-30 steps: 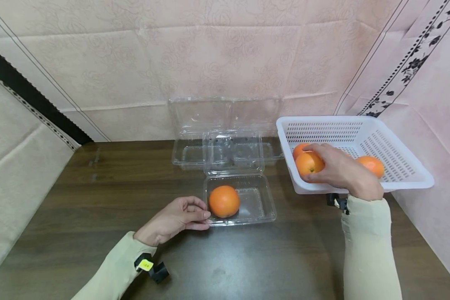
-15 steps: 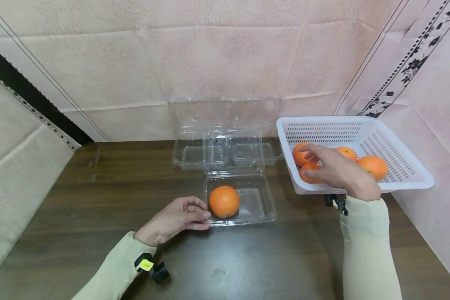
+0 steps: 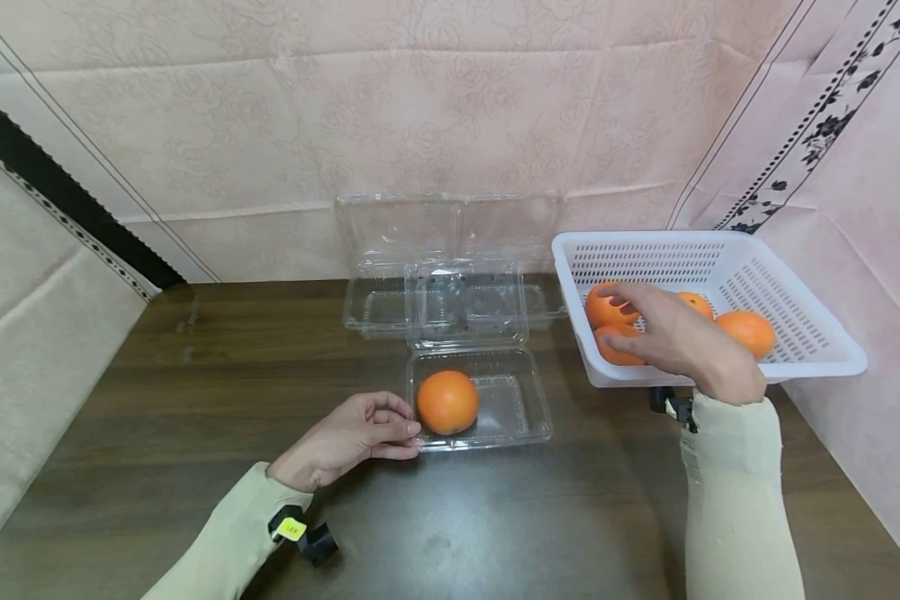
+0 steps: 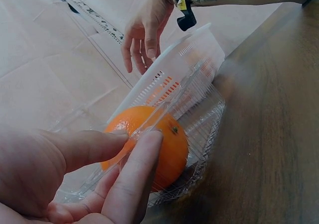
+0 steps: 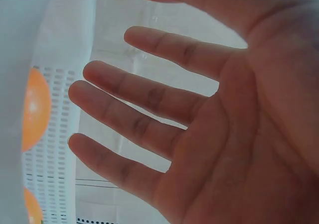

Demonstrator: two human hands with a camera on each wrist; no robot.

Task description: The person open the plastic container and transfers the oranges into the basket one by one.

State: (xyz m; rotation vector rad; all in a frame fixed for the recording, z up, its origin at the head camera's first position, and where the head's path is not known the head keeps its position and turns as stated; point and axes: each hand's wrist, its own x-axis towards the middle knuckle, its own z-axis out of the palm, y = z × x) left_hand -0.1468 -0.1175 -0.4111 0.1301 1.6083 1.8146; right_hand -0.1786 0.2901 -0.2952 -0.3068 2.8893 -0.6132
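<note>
A clear plastic clamshell box (image 3: 510, 404) lies with its lid up on the table, one orange (image 3: 447, 402) in the left part of its base. My left hand (image 3: 356, 442) pinches the near left corner of the box's rim between thumb and fingers, clearest in the left wrist view. Over the left part of a white basket (image 3: 810, 354), my right hand (image 3: 678, 337) hovers with fingers spread and nothing in them. Below its fingertips sit a front orange (image 3: 617, 346) and a rear orange (image 3: 607, 307). In the right wrist view the palm (image 5: 234, 134) is bare.
More oranges lie in the basket, one orange (image 3: 747, 332) to the right of my hand. Behind the box stand other clear clamshell boxes (image 3: 378, 304) with lids raised. A pink patterned cloth (image 3: 435, 125) hangs behind the brown wooden table (image 3: 270, 358).
My right hand has let go of the front left orange, which has settled lower in the basket, and its fingers have opened. The left hand and the box have stayed still.
</note>
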